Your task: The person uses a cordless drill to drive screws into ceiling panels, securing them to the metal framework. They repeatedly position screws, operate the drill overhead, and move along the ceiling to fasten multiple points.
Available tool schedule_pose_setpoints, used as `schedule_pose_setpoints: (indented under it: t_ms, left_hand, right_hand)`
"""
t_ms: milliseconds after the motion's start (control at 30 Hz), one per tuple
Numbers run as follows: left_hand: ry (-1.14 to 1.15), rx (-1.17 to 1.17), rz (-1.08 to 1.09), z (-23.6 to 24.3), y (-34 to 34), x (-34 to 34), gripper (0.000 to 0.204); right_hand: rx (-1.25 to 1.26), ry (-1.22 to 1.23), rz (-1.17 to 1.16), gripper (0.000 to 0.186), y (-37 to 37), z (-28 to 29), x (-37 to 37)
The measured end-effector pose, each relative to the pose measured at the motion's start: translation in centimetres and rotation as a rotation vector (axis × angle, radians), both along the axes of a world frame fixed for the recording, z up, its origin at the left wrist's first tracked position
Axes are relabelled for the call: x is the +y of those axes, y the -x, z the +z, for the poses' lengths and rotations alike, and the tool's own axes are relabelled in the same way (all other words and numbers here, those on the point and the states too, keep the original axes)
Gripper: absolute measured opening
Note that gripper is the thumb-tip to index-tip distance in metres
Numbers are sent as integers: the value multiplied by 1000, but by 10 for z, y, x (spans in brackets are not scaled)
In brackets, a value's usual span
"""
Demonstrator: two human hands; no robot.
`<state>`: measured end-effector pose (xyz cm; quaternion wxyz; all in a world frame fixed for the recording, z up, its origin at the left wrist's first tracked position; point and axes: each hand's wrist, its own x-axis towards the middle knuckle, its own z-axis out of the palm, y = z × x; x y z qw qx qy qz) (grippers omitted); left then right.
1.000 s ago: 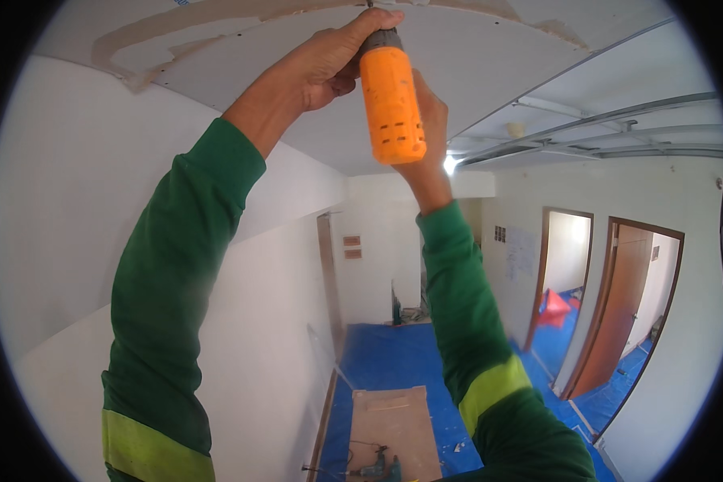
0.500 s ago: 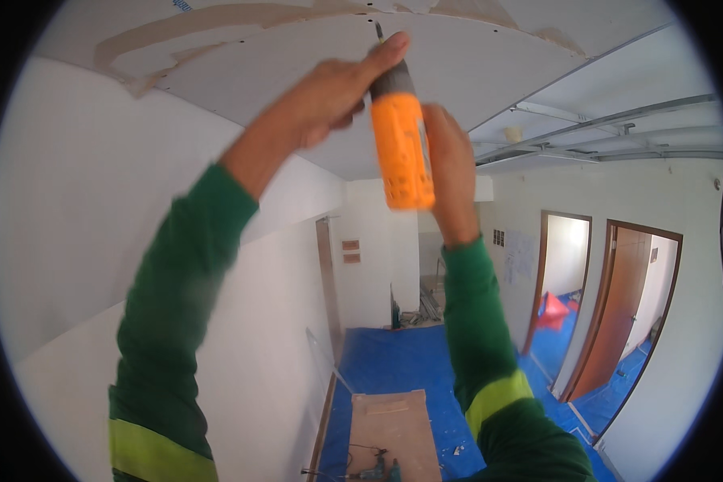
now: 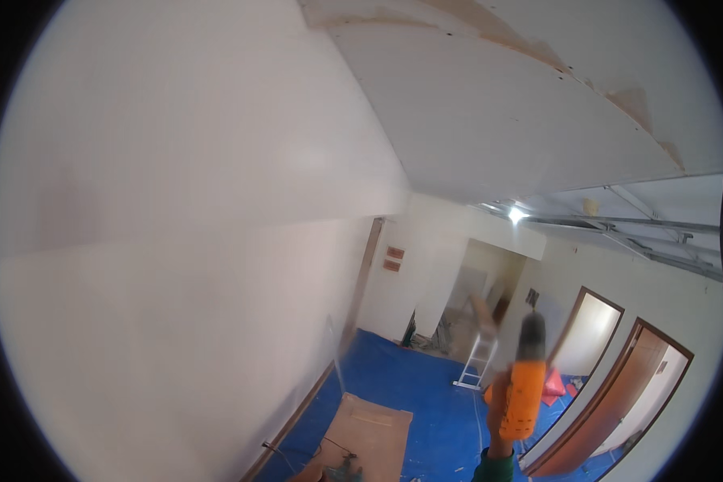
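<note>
Head view: the right hand [image 3: 498, 406] had fingers curled round the orange drill [image 3: 524, 402]; a firm, straight hold seemed best. The near left hand's fingers, on the left hand [image 3: 307, 475], I couldn't tell.

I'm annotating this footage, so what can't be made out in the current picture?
All in the head view:
Left hand: apparently the sliver at the lower edge, which cuts it off; its grip is unclear.
Right hand: partly hidden by the orange drill it holds.
Drill tip: too blurred to tell its bit.
Green tool: cut off by the lower edge.
Red object: partly hidden behind the drill.
</note>
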<state>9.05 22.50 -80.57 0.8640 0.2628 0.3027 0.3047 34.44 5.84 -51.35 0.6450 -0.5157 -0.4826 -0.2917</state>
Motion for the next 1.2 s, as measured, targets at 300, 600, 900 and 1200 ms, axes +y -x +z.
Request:
schedule_pose_setpoints:
  t_ms: [300, 600, 900, 1200]
  left_hand:
    - [-115, -94, -129, -27, 30, -12, 49]
    - [-152, -168, -215, -60, 42, -29, 41]
    - [-202, -341, -272, -71, 60, -41, 33]
    - [-41, -148, -254, -74, 15, -32, 23]
  right_hand:
    - [-22, -150, 173, 35, 52, 14, 40]
    - [31, 54, 191, 28, 109, 38, 27]
    - [2, -46, 170, 26, 86, 29, 25]
    - [-12, -55, -21, 19, 100, 41, -31]
